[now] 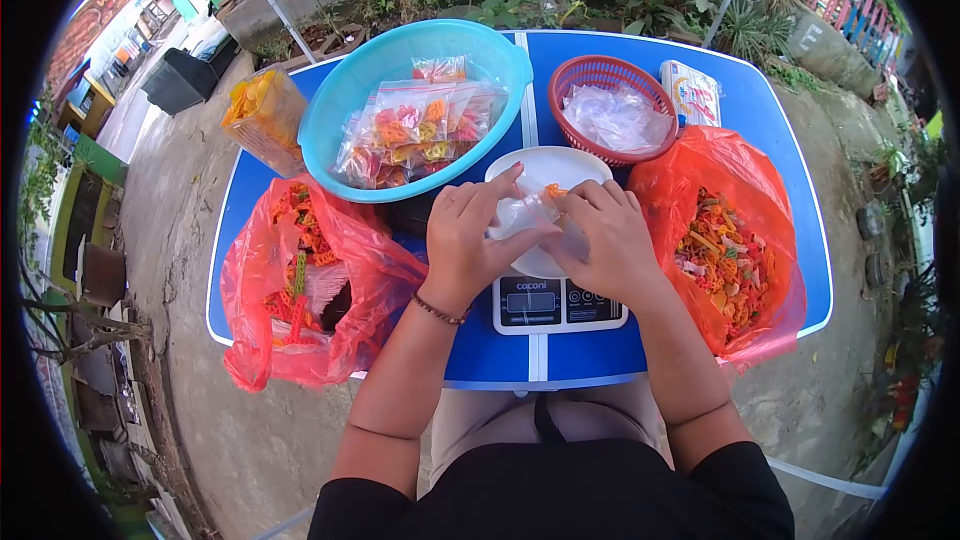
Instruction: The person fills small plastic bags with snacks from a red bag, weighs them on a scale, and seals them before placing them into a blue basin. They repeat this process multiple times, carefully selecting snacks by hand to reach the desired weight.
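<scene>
Outdoors, on bare concrete edged with plants, I see a blue folding table (770, 120) whose near edge is cut off by my own lap. At each end of it sits a red plastic bag of coloured crackers: the left red bag (300, 280) sags over the table edge, and the right red bag (735, 240) stands open, so I can see the loose pieces inside. Behind them a turquoise basin (345, 90) holds sealed packets of crackers (415, 135), with another filled packet (262, 115) just beside its left rim. A red basket (590, 75) carries empty clear bags, and a printed pack (690, 92) lies next to it, its label too small to read. In the middle a digital scale (558, 305) bears a white plate (575, 165), mostly hidden under my hands. My left hand (465, 240) and right hand (610, 240) both pinch a small clear bag (525, 208) over the plate; the fingers close tightly on its mouth, and I can only make out a few orange pieces inside. The scale's display is unreadable.
</scene>
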Motion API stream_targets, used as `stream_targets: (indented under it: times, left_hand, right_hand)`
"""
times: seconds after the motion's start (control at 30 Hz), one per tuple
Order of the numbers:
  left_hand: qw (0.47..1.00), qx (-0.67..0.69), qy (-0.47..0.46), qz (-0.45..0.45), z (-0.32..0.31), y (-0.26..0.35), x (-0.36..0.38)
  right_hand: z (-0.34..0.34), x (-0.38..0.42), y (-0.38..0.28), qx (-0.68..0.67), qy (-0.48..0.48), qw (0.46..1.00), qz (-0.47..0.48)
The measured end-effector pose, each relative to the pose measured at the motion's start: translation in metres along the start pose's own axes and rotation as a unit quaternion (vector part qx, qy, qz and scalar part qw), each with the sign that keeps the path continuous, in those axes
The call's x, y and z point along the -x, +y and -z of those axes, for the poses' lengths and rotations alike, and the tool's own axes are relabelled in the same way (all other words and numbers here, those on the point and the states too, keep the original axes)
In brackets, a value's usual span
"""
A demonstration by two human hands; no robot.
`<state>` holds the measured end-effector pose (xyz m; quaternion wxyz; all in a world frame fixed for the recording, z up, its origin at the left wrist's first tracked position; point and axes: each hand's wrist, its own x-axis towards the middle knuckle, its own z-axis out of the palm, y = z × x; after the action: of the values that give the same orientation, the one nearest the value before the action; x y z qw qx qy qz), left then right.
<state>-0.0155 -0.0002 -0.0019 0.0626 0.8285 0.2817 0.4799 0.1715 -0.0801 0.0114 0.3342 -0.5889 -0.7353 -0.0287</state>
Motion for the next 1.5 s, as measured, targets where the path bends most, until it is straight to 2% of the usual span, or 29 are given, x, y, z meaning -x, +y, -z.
stream_targets:
  times: [0.17,0.27,0.43,0.47,0.57,0.67,0.77,0.87,0.97,1.07,1.17,1.27,1.43,1.5]
  left_hand:
    - [1.000,-0.004,0.008,-0.022,-0.002,0.000,-0.001]
    - [1.000,-0.007,-0.001,-0.026,-0.002,-0.001,0.000]
    - [1.000,-0.004,-0.010,-0.027,-0.001,-0.001,0.001]
    - [1.000,-0.010,-0.013,-0.022,0.000,-0.001,0.001]
    - [1.000,-0.019,-0.012,-0.016,-0.001,0.002,-0.001]
    - [0.999,-0.020,0.003,-0.028,-0.002,0.003,-0.004]
    - [0.998,-0.038,0.005,-0.042,0.000,0.005,-0.005]
    - [0.998,-0.037,0.002,-0.056,-0.001,0.005,-0.005]
    - [0.998,-0.028,-0.007,-0.061,-0.001,0.007,-0.004]
    - [0.998,-0.021,-0.007,-0.064,-0.004,0.006,-0.002]
    - [0.999,-0.007,-0.012,-0.045,-0.003,0.005,-0.001]
    - [1.000,0.018,-0.004,-0.011,0.000,0.006,0.000]
    - [0.996,0.082,0.007,0.031,-0.002,0.002,0.005]
    - [0.998,0.057,0.011,0.012,-0.001,0.003,0.003]
  right_hand:
    - [-0.003,0.001,0.007,-0.043,0.006,0.999,-0.003]
    - [-0.008,0.000,0.013,-0.123,0.052,0.991,-0.012]
    - [0.003,-0.003,0.002,-0.214,0.120,0.965,-0.098]
    - [0.004,-0.003,0.001,-0.230,0.126,0.958,-0.115]
    - [-0.008,-0.002,0.004,-0.371,0.214,0.891,-0.148]
    - [-0.007,0.001,0.006,-0.417,0.207,0.872,-0.152]
    - [-0.006,0.003,0.001,-0.397,0.187,0.886,-0.149]
    - [-0.001,0.004,-0.002,-0.322,0.147,0.930,-0.098]
    - [-0.005,0.003,-0.005,-0.336,0.147,0.921,-0.127]
    - [0.001,-0.003,-0.001,-0.319,0.111,0.941,-0.036]
    - [0.004,-0.002,-0.003,-0.369,0.127,0.910,-0.140]
    - [0.000,-0.004,0.005,-0.190,0.129,0.969,-0.087]
    - [-0.009,-0.003,0.000,-0.059,0.061,0.996,-0.024]
    - [-0.011,-0.001,-0.003,-0.014,0.043,0.999,-0.004]
